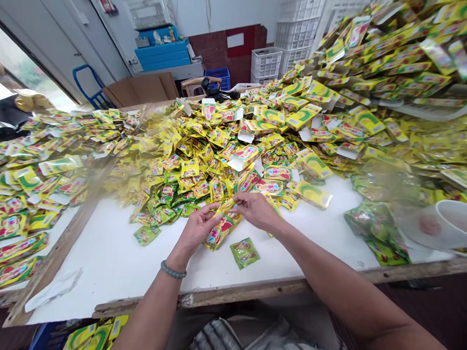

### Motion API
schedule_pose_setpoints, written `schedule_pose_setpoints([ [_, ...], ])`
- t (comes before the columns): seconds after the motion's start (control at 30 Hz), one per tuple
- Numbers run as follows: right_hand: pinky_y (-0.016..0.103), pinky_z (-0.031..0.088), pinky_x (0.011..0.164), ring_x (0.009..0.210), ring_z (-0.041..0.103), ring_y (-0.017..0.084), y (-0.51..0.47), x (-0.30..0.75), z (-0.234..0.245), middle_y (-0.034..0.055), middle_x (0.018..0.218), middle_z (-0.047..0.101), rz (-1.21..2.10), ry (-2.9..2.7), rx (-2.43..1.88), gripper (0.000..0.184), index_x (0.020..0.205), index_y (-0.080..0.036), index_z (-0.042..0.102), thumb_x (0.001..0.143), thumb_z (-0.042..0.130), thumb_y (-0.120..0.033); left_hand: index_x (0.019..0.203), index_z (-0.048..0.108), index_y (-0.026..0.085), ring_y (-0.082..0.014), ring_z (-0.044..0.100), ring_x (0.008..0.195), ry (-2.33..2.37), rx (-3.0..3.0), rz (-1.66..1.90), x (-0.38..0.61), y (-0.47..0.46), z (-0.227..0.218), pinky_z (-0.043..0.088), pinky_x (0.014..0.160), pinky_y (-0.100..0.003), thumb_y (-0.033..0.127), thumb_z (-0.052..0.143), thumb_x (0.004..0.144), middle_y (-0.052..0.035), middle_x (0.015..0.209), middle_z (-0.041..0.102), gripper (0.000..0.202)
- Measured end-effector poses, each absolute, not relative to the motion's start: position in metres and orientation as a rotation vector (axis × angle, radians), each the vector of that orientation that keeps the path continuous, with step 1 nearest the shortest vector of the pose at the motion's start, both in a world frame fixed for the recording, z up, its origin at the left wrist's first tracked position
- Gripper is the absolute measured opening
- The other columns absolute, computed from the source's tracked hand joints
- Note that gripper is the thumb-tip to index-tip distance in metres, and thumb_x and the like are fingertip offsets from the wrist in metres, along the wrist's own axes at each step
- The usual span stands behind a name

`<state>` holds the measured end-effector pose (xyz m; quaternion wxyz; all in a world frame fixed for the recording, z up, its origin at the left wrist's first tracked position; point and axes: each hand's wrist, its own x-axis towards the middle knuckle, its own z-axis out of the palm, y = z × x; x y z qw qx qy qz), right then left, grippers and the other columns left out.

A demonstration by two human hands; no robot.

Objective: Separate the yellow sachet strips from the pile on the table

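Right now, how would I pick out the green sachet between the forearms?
On the white table, find the left hand and right hand at a yellow box. Nearer the table's front edge lies the green sachet, alone, unlike the piled sachets.

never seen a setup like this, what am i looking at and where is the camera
There is no machine here: a person works bare-handed. The only picture comes from a camera worn on that person's head, looking forward and down. The left hand holds a yellow box; the right hand is at its upper end, though exactly what it pinches is hard to tell. On the white table lie a green packet close by and, beyond the hands, a heap of small packets and more boxes.
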<state>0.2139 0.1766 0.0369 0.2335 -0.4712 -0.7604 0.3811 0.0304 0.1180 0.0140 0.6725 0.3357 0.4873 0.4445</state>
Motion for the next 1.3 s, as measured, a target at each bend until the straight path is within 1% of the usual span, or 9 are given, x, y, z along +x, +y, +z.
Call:
schedule_pose_setpoints([
  [0.13, 0.024, 0.038, 0.060, 0.060, 0.053, 0.013, 0.170, 0.207, 0.039, -0.0044, 0.059, 0.057, 1.042, -2.099, -1.272, 0.003, 0.077, -0.020, 0.063, 0.079, 0.063, -0.019, 0.109, 0.065, 0.016, -0.0177, 0.066, 0.064, 1.086, 0.775, 1.033, 0.031, 0.118, 0.011, 0.053, 0.067, -0.030, 0.044, 0.084, 0.061, 0.0004, 0.068, 0.069, 0.059],
  [0.27, 0.026, 0.044, 0.069, 0.070, 0.063, 0.015, 0.168, 0.204, 0.039, -0.0011, 0.079, 0.070, 1.008, -2.029, -1.284, 0.023, 0.103, -0.022, 0.060, 0.081, 0.059, -0.016, 0.112, 0.065, 0.016, -0.0187, 0.067, 0.070, 1.091, 0.798, 1.049, 0.031, 0.118, 0.008, 0.053, 0.070, -0.030, 0.047, 0.082, 0.063, -0.0032, 0.080, 0.073, 0.060],
  [0.4, 0.025, 0.041, 0.065, 0.064, 0.060, 0.014, 0.167, 0.204, 0.039, -0.0041, 0.069, 0.066, 1.024, -2.203, -1.232, 0.032, 0.110, -0.022, 0.056, 0.080, 0.053, -0.009, 0.110, 0.068, 0.016, -0.0183, 0.067, 0.074, 1.132, 0.901, 1.038, 0.032, 0.118, 0.007, 0.053, 0.071, -0.029, 0.048, 0.081, 0.065, -0.0046, 0.086, 0.074, 0.057],
  [0.6, 0.023, 0.041, 0.061, 0.065, 0.061, 0.014, 0.160, 0.203, 0.047, -0.0025, 0.077, 0.071, 1.387, -2.097, -1.186, 0.047, 0.121, -0.022, 0.048, 0.079, 0.068, -0.027, 0.108, 0.066, 0.016, -0.0179, 0.067, 0.070, 1.096, 0.845, 1.037, 0.030, 0.117, 0.009, 0.052, 0.067, -0.028, 0.047, 0.082, 0.064, -0.0027, 0.079, 0.073, 0.056],
  [0.7, 0.023, 0.040, 0.061, 0.066, 0.061, 0.014, 0.158, 0.198, 0.044, -0.0052, 0.073, 0.069, 1.375, -2.150, -1.200, 0.054, 0.119, -0.024, 0.050, 0.071, 0.074, -0.021, 0.106, 0.065, 0.015, -0.0180, 0.067, 0.068, 1.086, 0.785, 1.033, 0.029, 0.116, 0.009, 0.052, 0.066, -0.028, 0.045, 0.083, 0.063, -0.0032, 0.078, 0.073, 0.055],
  [0.87, 0.024, 0.044, 0.063, 0.066, 0.063, 0.013, 0.163, 0.197, 0.031, -0.0059, 0.073, 0.069, 1.482, -1.870, -1.221, 0.048, 0.117, -0.024, 0.047, 0.074, 0.068, -0.017, 0.116, 0.058, 0.016, -0.0187, 0.069, 0.074, 1.035, 0.741, 1.037, 0.031, 0.114, 0.011, 0.053, 0.069, -0.028, 0.045, 0.081, 0.066, -0.0052, 0.089, 0.073, 0.063],
  [1.07, 0.028, 0.047, 0.071, 0.073, 0.061, 0.015, 0.170, 0.203, 0.029, -0.0009, 0.083, 0.068, 1.279, -1.838, -1.219, 0.039, 0.115, -0.022, 0.051, 0.078, 0.065, -0.027, 0.132, 0.038, 0.022, -0.0186, 0.069, 0.070, 1.046, 0.806, 1.091, 0.032, 0.113, 0.009, 0.055, 0.064, -0.028, 0.038, 0.081, 0.069, -0.0036, 0.090, 0.072, 0.078],
  [1.17, 0.030, 0.048, 0.074, 0.081, 0.058, 0.017, 0.172, 0.202, 0.026, 0.0036, 0.090, 0.064, 1.033, -1.741, -1.225, 0.027, 0.099, -0.020, 0.060, 0.077, 0.067, -0.035, 0.129, 0.040, 0.024, -0.0177, 0.069, 0.070, 1.035, 0.725, 1.260, 0.031, 0.114, 0.007, 0.057, 0.066, -0.029, 0.036, 0.080, 0.070, -0.0030, 0.092, 0.072, 0.072],
  [1.3, 0.028, 0.048, 0.067, 0.073, 0.057, 0.016, 0.167, 0.193, 0.014, 0.0028, 0.083, 0.064, 1.219, -1.690, -1.151, 0.031, 0.091, -0.020, 0.068, 0.075, 0.069, -0.046, 0.123, 0.048, 0.025, -0.0170, 0.069, 0.073, 1.023, 0.693, 1.322, 0.032, 0.115, 0.008, 0.057, 0.066, -0.028, 0.031, 0.081, 0.069, -0.0021, 0.096, 0.071, 0.064],
])
